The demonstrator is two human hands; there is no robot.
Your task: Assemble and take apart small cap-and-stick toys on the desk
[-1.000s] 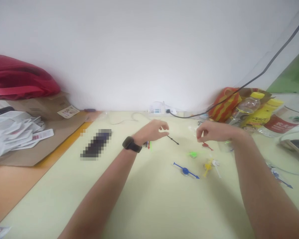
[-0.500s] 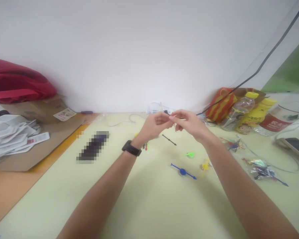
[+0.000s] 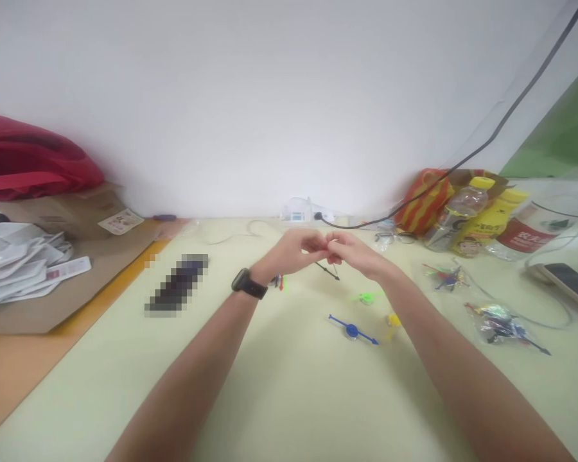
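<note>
My left hand (image 3: 296, 250), with a black watch (image 3: 249, 283) on its wrist, meets my right hand (image 3: 350, 252) above the table. The fingertips of both are pinched together around something small that I cannot make out. Just below them lies a thin black arrow (image 3: 331, 273), partly hidden by the fingers. Closer to me rests a blue arrow spinner (image 3: 351, 330) with a round hub. A green spinner piece (image 3: 367, 298) and a yellow one (image 3: 393, 321) lie by my right forearm. Red and dark pieces (image 3: 280, 282) show beside my left wrist.
Bags of coloured pieces (image 3: 503, 323) and a phone (image 3: 571, 285) lie at right. Behind them stand yellow-capped bottles (image 3: 491, 221) and a snack bag (image 3: 421, 202). A power strip (image 3: 296, 210) sits by the wall. White packets (image 3: 29, 260) and a cardboard box (image 3: 67, 208) are left.
Both hands have come down a little toward the table, still pinched together. The power strip behind them now shows more fully. The spinner pieces on the table lie as before.
</note>
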